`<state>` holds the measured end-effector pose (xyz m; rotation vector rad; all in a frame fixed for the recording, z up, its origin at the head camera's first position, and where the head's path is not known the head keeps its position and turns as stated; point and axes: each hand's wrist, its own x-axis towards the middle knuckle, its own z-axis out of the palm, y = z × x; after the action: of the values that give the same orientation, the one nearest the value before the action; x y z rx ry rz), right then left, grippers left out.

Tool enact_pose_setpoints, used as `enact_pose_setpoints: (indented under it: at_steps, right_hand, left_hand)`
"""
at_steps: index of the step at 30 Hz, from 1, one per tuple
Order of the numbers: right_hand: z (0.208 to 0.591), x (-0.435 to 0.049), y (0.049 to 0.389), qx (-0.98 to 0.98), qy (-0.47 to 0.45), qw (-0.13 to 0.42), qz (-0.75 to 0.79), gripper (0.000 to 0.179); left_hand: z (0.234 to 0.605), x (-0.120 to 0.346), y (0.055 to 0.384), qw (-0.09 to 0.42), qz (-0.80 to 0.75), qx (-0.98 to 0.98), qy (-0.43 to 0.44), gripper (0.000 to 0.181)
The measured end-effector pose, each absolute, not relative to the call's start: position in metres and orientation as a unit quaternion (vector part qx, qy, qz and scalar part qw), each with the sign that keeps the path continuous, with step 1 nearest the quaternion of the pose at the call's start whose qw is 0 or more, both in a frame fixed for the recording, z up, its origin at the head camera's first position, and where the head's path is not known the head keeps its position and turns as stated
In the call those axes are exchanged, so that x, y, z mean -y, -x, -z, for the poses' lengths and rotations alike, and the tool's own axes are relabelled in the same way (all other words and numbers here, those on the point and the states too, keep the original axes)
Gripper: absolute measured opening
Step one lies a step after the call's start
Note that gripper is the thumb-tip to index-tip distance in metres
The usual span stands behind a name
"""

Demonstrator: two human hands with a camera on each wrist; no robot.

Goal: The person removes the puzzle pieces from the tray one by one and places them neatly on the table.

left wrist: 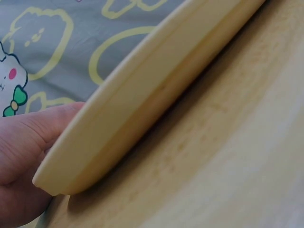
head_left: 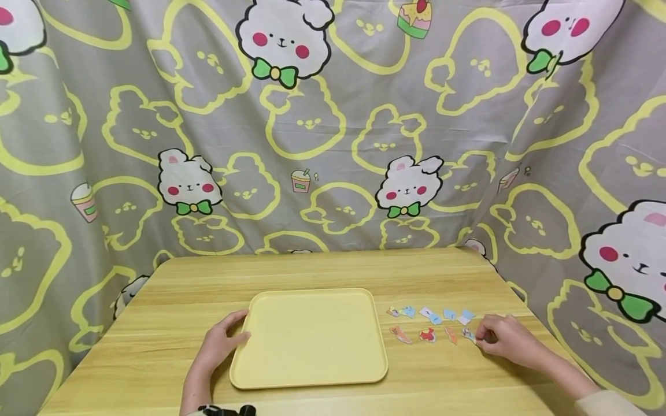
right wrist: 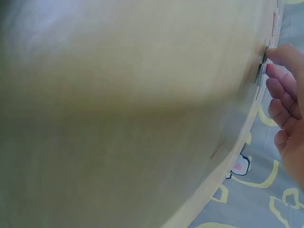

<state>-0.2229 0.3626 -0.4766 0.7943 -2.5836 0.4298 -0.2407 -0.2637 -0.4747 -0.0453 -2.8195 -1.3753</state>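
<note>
A pale yellow rectangular tray lies on the wooden table. My left hand holds its left edge, the thumb over the rim; in the left wrist view this hand is partly hidden behind the tray's wall. To the tray's right lie small printed cut-out pieces in two rows. With thumb and index finger, my right hand pinches the edge of a bluish cut-out piece at the right end of the near row. The right wrist view shows this hand at the tabletop's far edge.
In the near row lie an orange piece, a red piece and another orange piece. Several blue and pale pieces form the far row. A patterned grey curtain hangs behind and beside the table.
</note>
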Motion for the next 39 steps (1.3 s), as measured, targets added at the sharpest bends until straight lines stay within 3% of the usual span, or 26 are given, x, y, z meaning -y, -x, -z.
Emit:
enact_pose_setpoints:
  at_steps: [12, 27, 39]
  right_hand:
    - [0.478, -0.362, 0.223, 0.917, -0.306, 0.238, -0.099, 0.036]
    - [0.478, -0.364, 0.223, 0.914, -0.314, 0.242, -0.089, 0.037]
    - [0.461, -0.348, 0.225, 0.92, -0.249, 0.241, -0.184, 0.024]
  left_hand:
    - [0.475, 0.264, 0.24, 0.002, 0.44, 0.898, 0.01, 0.058]
    - [0.474, 0.263, 0.239, 0.006, 0.433, 0.901, 0.01, 0.057]
    - [0.475, 0.262, 0.241, 0.003, 0.43, 0.903, 0.013, 0.058]
